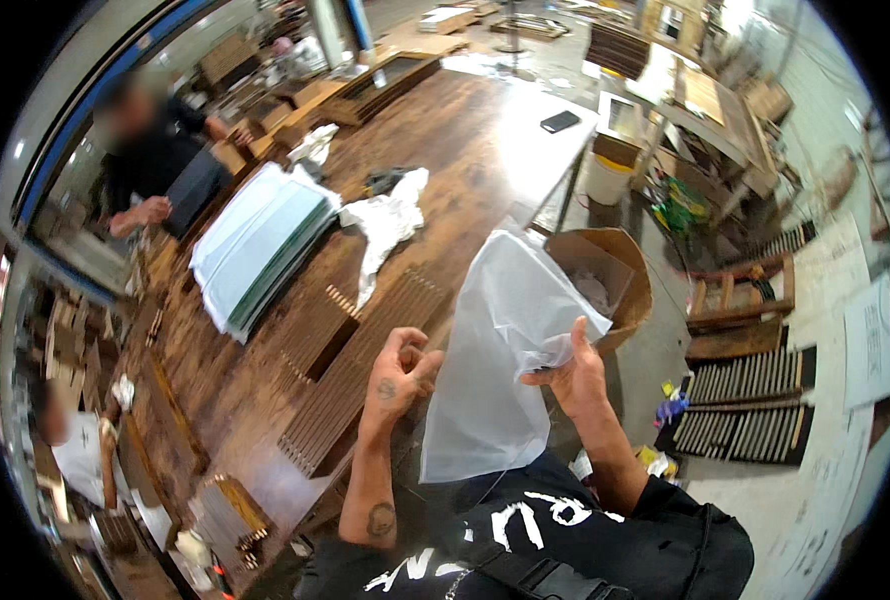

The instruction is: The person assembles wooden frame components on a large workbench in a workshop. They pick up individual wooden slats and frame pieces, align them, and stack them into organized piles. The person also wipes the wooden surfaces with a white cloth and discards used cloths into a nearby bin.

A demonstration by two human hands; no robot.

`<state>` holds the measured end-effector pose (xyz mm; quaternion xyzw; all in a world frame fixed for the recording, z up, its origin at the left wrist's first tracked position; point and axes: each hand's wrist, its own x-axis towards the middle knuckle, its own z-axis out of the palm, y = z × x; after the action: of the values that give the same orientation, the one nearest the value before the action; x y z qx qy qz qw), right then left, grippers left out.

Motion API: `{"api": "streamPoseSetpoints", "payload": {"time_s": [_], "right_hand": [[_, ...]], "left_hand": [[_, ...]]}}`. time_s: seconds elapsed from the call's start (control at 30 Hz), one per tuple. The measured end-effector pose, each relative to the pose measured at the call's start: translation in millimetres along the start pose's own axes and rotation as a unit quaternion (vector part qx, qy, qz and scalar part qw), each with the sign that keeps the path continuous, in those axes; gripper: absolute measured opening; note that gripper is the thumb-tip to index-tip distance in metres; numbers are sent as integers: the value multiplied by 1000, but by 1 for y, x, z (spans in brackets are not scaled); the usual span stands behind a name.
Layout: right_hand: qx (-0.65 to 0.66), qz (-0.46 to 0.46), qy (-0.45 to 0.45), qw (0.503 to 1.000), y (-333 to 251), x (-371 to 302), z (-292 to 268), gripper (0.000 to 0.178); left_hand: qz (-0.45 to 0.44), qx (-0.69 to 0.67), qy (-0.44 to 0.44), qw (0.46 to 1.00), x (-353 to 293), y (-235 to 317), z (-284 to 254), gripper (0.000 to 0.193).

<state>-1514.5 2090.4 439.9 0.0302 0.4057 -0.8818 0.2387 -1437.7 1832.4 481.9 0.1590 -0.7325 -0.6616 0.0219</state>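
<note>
The right hand (577, 382) pinches the translucent white plastic sheet (495, 320), judged light, limp, slippery and best taken by its edges; the left hand (395, 380), half-curled, appears empty.

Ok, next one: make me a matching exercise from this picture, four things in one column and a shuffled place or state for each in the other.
Things:
1. Cloudy plastic
2. Phone
3. Pale stack
4. Cardboard box

Places or states:
A. On the table, left of a crumpled white cloth
B. Brown, its top open
C. Near the table's far right corner
D. Held in the right hand

Pairs: 1-D, 2-C, 3-A, 4-B
</note>
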Motion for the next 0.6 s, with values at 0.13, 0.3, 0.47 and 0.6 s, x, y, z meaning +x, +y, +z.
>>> {"api": "streamPoseSetpoints", "payload": {"time_s": [0.13,0.3,0.47,0.6], "right_hand": [[30,-39,37,998,-5,-22,17,78],[160,-51,-85,982,-17,-7,-2,74],[100,-69,-29,992,-24,34,-37,43],[-35,101,-56,993,-64,67,-80,21]], "left_hand": [[-94,-58,-96,989,16,-30,21,71],[-98,-148,-162,971,55,-63,62,49],[-68,-265,-186,944,98,-69,141,38],[-68,-322,-135,935,145,-77,205,36]]}}
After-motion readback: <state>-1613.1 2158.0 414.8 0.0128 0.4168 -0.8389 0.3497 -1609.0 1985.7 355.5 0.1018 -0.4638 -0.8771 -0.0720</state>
